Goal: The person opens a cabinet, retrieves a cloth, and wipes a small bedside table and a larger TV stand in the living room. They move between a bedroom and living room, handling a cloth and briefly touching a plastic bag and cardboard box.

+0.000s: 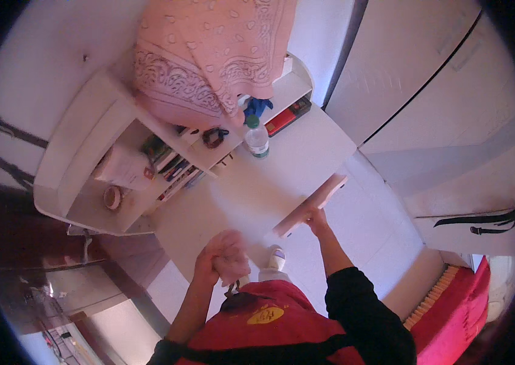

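A crumpled pink cloth is bunched in my left hand, over the near edge of the white desk. My right hand grips a long, flat, pale pinkish object by its near side. Seen nearly edge-on and slightly blurred, it has small dark bits near both ends; what exactly it is, I cannot tell. It is held tilted along the desk's right edge. Farther back on the desk stands a clear plastic bottle with a green cap.
A white shelf unit with books lines the desk's back, partly draped with a peach paisley cloth. A red box sits in its right compartment. Tall cabinet doors rise at right. Red fabric lies lower right.
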Demonstrator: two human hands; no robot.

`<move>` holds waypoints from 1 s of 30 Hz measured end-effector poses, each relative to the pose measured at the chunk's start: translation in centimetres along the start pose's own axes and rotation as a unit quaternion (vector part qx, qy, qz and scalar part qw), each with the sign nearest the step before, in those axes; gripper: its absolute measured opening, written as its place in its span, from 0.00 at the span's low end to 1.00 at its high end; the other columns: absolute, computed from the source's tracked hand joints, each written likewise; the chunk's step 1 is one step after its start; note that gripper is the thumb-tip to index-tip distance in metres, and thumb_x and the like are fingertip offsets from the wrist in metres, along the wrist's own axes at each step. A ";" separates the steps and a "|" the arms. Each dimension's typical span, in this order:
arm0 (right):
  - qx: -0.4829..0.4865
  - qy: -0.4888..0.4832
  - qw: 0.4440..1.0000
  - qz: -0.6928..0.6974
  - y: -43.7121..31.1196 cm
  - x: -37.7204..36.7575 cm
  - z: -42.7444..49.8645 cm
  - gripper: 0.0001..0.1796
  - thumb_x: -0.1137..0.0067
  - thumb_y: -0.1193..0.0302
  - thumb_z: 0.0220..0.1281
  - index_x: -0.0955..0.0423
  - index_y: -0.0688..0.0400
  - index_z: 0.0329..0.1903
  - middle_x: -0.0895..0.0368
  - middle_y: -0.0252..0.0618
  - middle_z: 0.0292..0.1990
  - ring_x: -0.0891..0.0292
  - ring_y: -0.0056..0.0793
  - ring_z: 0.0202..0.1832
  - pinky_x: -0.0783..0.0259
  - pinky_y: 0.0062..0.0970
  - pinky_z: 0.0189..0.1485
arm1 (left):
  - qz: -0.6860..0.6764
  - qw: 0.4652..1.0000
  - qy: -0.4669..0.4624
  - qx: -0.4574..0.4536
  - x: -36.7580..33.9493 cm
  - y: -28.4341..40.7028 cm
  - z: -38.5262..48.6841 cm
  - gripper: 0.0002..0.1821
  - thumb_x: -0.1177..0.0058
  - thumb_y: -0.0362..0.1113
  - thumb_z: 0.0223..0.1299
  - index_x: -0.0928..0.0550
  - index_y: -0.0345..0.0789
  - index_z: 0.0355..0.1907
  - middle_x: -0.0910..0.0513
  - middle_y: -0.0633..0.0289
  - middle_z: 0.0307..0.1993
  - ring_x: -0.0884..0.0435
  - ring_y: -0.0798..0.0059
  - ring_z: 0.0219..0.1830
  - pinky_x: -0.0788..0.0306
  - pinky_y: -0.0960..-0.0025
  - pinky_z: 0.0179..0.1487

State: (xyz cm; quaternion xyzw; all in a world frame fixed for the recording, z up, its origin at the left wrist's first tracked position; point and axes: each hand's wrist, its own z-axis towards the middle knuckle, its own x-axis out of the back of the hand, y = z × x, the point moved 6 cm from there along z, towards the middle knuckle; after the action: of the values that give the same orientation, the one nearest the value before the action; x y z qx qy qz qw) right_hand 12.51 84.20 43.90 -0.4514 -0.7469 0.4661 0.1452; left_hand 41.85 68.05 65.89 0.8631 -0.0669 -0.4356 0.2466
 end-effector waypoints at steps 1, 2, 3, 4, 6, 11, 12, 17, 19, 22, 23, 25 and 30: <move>-0.002 -0.003 1.000 -0.011 -0.2 0.0 -0.1 0.21 0.42 0.62 0.52 0.30 0.55 0.49 0.23 0.40 0.39 0.25 0.32 0.40 0.25 0.34 0.40 | -0.014 0.999 -0.033 -0.002 -0.2 0.1 0.0 0.36 0.55 0.31 0.42 0.37 0.27 0.61 0.29 0.52 0.56 0.26 0.64 0.55 0.30 0.64 0.59; -0.055 0.016 0.998 0.030 0.0 0.3 0.0 0.21 0.41 0.60 0.52 0.29 0.56 0.48 0.22 0.40 0.39 0.24 0.32 0.39 0.26 0.33 0.40 | -0.028 0.997 -0.066 -0.003 -0.4 0.3 -0.1 0.36 0.55 0.31 0.43 0.37 0.28 0.61 0.29 0.52 0.56 0.26 0.64 0.55 0.31 0.64 0.59; -0.105 0.035 0.991 0.071 -0.3 0.0 -0.2 0.21 0.40 0.59 0.52 0.28 0.56 0.47 0.21 0.40 0.38 0.24 0.32 0.38 0.26 0.33 0.40 | 0.001 0.999 -0.040 -0.010 -1.0 0.9 -0.4 0.35 0.54 0.31 0.43 0.37 0.28 0.61 0.28 0.52 0.55 0.26 0.64 0.55 0.31 0.64 0.59; -0.112 0.037 0.992 0.049 -1.6 -0.7 -1.2 0.24 0.39 0.58 0.51 0.29 0.57 0.48 0.22 0.40 0.39 0.24 0.33 0.39 0.26 0.34 0.41 | 0.029 0.999 -0.014 -0.018 -2.3 1.6 -1.0 0.35 0.54 0.31 0.43 0.37 0.28 0.61 0.28 0.52 0.55 0.26 0.64 0.55 0.31 0.64 0.59; -0.125 0.039 0.991 0.004 -5.2 -2.8 -4.3 0.30 0.38 0.55 0.48 0.32 0.58 0.51 0.23 0.39 0.41 0.24 0.35 0.40 0.27 0.35 0.42 | 0.038 0.998 0.002 -0.043 -2.5 2.6 -2.4 0.33 0.53 0.33 0.45 0.35 0.28 0.60 0.27 0.53 0.53 0.25 0.65 0.53 0.29 0.64 0.56; 0.173 0.200 0.894 -0.362 -9.2 -1.8 -7.8 0.22 0.40 0.61 0.54 0.29 0.59 0.48 0.22 0.44 0.45 0.23 0.36 0.42 0.28 0.34 0.46 | -0.003 0.998 0.002 -0.069 -0.5 2.8 -1.7 0.29 0.50 0.41 0.53 0.32 0.31 0.58 0.25 0.56 0.50 0.23 0.68 0.48 0.26 0.65 0.51; 0.208 0.178 0.898 -0.345 -11.2 -4.3 -10.8 0.20 0.41 0.63 0.55 0.28 0.59 0.48 0.23 0.45 0.46 0.23 0.37 0.43 0.28 0.34 0.46 | -0.036 0.997 -0.047 -0.058 -0.5 2.4 -1.2 0.29 0.51 0.38 0.52 0.33 0.31 0.59 0.26 0.55 0.52 0.24 0.66 0.50 0.28 0.64 0.54; 0.364 -0.139 0.846 -0.364 -13.5 -18.8 -19.9 0.39 0.39 0.64 0.55 0.47 0.60 0.67 0.47 0.49 0.67 0.43 0.44 0.65 0.45 0.38 0.65 | -0.079 0.987 -0.122 -0.064 -4.9 1.0 0.0 0.26 0.53 0.36 0.57 0.32 0.34 0.59 0.27 0.58 0.54 0.27 0.65 0.55 0.32 0.63 0.59; 0.359 -0.191 0.873 -0.270 -13.9 -22.3 -21.4 0.32 0.45 0.68 0.56 0.42 0.59 0.64 0.41 0.51 0.64 0.42 0.47 0.64 0.45 0.38 0.66 | -0.082 0.995 -0.026 -0.054 -3.5 -1.4 1.2 0.24 0.53 0.40 0.60 0.31 0.35 0.58 0.26 0.60 0.54 0.28 0.67 0.55 0.33 0.63 0.59; 0.434 -0.120 0.830 -0.329 -12.2 -22.5 -18.5 0.26 0.53 0.76 0.51 0.34 0.59 0.57 0.31 0.50 0.56 0.38 0.50 0.60 0.40 0.40 0.63 | -0.041 0.998 -0.034 -0.044 -3.6 -1.2 1.8 0.23 0.53 0.42 0.63 0.31 0.35 0.58 0.27 0.61 0.53 0.29 0.69 0.56 0.35 0.65 0.60; 0.418 -0.112 0.842 -0.321 -12.2 -21.7 -17.0 0.26 0.54 0.77 0.50 0.33 0.59 0.57 0.30 0.50 0.55 0.37 0.50 0.59 0.40 0.40 0.62 | -0.022 0.997 -0.061 -0.043 -4.0 -0.6 2.0 0.22 0.53 0.43 0.64 0.31 0.35 0.58 0.27 0.61 0.53 0.30 0.70 0.56 0.35 0.65 0.60; 0.378 -0.106 0.868 -0.305 -14.9 -21.0 -15.3 0.26 0.55 0.78 0.48 0.32 0.60 0.55 0.29 0.50 0.54 0.37 0.51 0.58 0.39 0.41 0.61 | 0.183 0.977 0.011 -0.106 -1.5 0.9 2.8 0.23 0.51 0.40 0.63 0.33 0.36 0.59 0.28 0.60 0.54 0.30 0.70 0.57 0.35 0.65 0.60; 0.457 -0.115 0.677 -0.565 -12.3 -17.3 -6.9 0.30 0.47 0.72 0.45 0.33 0.56 0.57 0.39 0.44 0.63 0.42 0.46 0.63 0.41 0.39 0.63 | 0.274 0.935 0.167 -0.152 -5.8 4.7 7.6 0.29 0.44 0.35 0.58 0.38 0.37 0.62 0.30 0.57 0.55 0.33 0.68 0.59 0.36 0.65 0.60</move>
State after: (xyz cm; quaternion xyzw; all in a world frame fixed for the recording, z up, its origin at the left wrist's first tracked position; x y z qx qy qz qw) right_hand 19.80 72.14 61.18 0.2363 -0.5649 0.6268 0.4818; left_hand 32.86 63.12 68.51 0.8237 -0.1911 -0.2060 0.4924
